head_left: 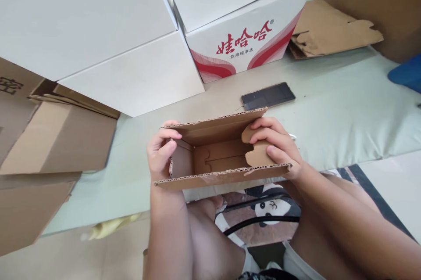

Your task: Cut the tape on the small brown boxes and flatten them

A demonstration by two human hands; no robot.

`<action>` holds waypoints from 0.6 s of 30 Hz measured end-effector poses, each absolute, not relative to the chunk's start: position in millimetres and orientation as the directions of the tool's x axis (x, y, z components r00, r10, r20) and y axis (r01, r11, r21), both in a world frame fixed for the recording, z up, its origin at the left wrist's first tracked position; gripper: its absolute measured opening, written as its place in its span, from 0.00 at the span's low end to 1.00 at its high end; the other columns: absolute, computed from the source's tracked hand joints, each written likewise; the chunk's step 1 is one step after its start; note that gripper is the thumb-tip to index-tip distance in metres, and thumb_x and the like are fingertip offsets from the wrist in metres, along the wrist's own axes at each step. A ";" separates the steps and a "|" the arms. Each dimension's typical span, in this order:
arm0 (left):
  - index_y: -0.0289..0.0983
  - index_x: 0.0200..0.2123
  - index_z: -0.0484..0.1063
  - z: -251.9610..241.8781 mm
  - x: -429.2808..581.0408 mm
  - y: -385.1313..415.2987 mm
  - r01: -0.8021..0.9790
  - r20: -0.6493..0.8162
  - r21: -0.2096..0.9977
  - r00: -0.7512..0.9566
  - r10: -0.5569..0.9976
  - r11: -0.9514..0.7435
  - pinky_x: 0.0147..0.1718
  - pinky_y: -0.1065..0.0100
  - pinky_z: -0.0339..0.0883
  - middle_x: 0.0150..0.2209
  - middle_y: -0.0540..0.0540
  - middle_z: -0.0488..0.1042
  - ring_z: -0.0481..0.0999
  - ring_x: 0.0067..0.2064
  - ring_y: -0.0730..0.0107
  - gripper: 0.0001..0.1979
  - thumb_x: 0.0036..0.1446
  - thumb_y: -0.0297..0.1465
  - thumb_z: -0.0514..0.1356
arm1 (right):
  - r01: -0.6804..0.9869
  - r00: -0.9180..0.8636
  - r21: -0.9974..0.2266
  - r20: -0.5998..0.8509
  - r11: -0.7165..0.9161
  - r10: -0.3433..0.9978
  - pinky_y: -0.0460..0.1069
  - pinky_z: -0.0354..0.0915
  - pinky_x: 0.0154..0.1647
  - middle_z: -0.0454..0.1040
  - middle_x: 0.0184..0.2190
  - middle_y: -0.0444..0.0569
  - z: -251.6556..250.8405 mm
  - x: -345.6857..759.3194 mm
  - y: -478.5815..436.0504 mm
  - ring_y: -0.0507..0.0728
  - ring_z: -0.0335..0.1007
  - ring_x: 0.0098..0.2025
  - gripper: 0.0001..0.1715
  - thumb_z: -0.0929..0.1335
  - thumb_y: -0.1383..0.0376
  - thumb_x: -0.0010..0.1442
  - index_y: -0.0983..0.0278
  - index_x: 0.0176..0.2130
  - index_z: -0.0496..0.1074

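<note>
Between my two hands is a small brown cardboard box [220, 179], its top open toward me. Interlocking bottom flaps show inside it. My left hand [161, 148] grips the box's left end, fingers over the edge and thumb against the side. At the other end my right hand [279, 144] is closed on the box, its fingers pressing a notched end flap [258, 157] inward. The long near and far walls stand up. A dark-screened phone [268, 96] lies on the covered table just beyond the box.
White cartons [131, 76] are stacked at the back, one [245, 38] with red lettering. Brown cardboard boxes [75, 139] stand at the left. Flattened cardboard [332, 30] lies at the back right, near a blue object [408, 73]. A pale green cloth [342, 109] covers the table.
</note>
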State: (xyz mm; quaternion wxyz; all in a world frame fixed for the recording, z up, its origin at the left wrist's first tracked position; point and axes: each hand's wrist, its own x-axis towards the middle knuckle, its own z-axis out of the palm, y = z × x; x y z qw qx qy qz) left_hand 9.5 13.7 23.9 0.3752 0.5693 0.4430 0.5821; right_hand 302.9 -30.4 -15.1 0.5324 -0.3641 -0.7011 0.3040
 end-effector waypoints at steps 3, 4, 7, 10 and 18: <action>0.43 0.26 0.79 22.9 8.8 14.3 0.057 0.338 0.941 -0.066 0.939 -0.334 0.49 0.56 0.71 0.41 0.44 0.80 0.76 0.49 0.54 0.06 0.48 0.37 0.65 | 0.180 -0.144 -0.806 0.546 0.564 0.826 0.59 0.69 0.57 0.71 0.50 0.53 -18.5 301.4 -30.1 0.63 0.71 0.53 0.17 0.62 0.54 0.69 0.59 0.43 0.76; 0.43 0.26 0.80 22.4 8.6 14.4 0.056 0.339 0.940 -0.068 0.938 -0.335 0.49 0.57 0.71 0.41 0.44 0.80 0.76 0.49 0.54 0.06 0.48 0.38 0.65 | 0.181 -0.145 -0.805 0.546 0.564 0.825 0.59 0.69 0.57 0.71 0.50 0.53 -19.5 301.1 -29.9 0.63 0.71 0.53 0.18 0.62 0.54 0.69 0.59 0.43 0.76; 0.43 0.27 0.80 20.6 8.1 14.3 0.063 0.345 0.938 -0.072 0.936 -0.341 0.50 0.57 0.71 0.40 0.44 0.79 0.76 0.50 0.54 0.06 0.49 0.38 0.65 | 0.175 -0.146 -0.804 0.549 0.568 0.823 0.59 0.69 0.57 0.71 0.50 0.53 -20.5 301.0 -29.6 0.63 0.71 0.53 0.18 0.62 0.54 0.69 0.59 0.44 0.76; 0.44 0.27 0.81 18.5 7.4 14.5 0.046 0.348 0.937 -0.065 0.935 -0.346 0.50 0.58 0.71 0.40 0.45 0.79 0.76 0.50 0.54 0.06 0.50 0.37 0.65 | 0.174 -0.151 -0.803 0.550 0.569 0.822 0.58 0.68 0.57 0.71 0.50 0.53 -19.1 301.4 -29.6 0.63 0.71 0.53 0.17 0.62 0.55 0.69 0.59 0.44 0.76; 0.44 0.28 0.81 16.8 6.9 16.0 0.025 0.373 0.928 -0.042 0.927 -0.372 0.49 0.57 0.72 0.41 0.44 0.80 0.76 0.50 0.55 0.06 0.51 0.38 0.65 | 0.170 -0.150 -0.803 0.552 0.571 0.820 0.59 0.69 0.56 0.71 0.50 0.53 -22.3 301.5 -29.6 0.63 0.71 0.53 0.17 0.61 0.55 0.69 0.58 0.44 0.76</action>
